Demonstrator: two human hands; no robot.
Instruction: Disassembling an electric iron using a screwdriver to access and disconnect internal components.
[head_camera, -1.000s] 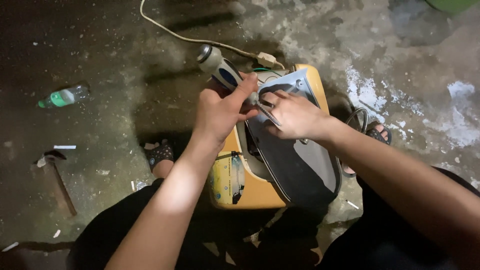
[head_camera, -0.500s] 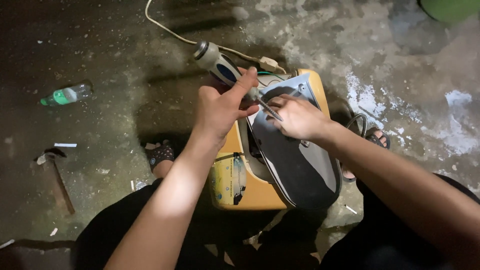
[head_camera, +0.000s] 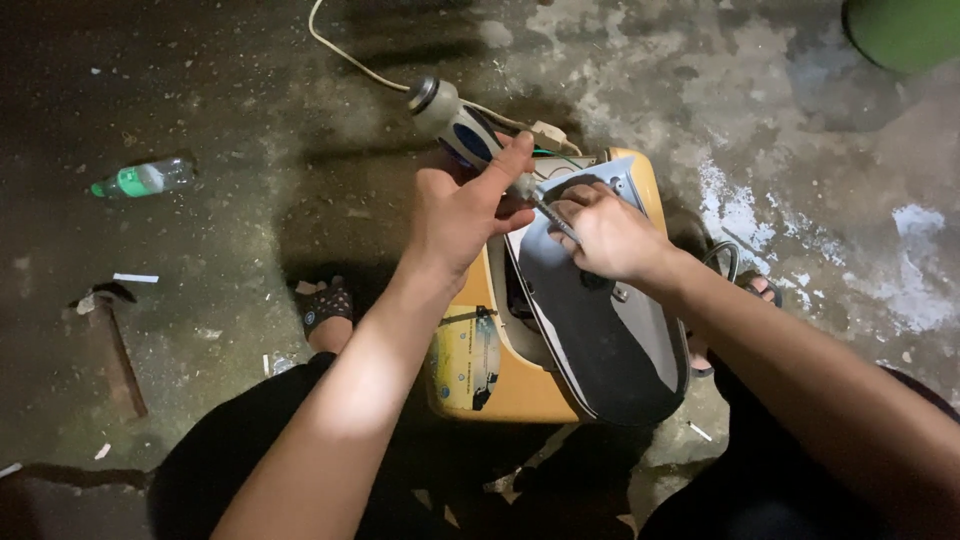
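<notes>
Hands at work: left hand (head_camera: 462, 212) gripping grey-and-blue-handled screwdriver (head_camera: 470, 135), right hand (head_camera: 607, 235) pinching its metal shaft, steadying at twelve o'clock on grey curved panel (head_camera: 590, 330) over yellow plastic housing (head_camera: 500, 385). Panel remaining seated, fastening looking unfinished; green-labelled plastic bottle (head_camera: 140, 179) lying at ten o'clock on concrete floor (head_camera: 250, 230).

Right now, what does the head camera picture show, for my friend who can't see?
A person's left hand holds a grey-and-blue-handled screwdriver against a yellow appliance with a dark grey panel; the right hand steadies its tip. A hammer lies on the concrete floor.
</notes>
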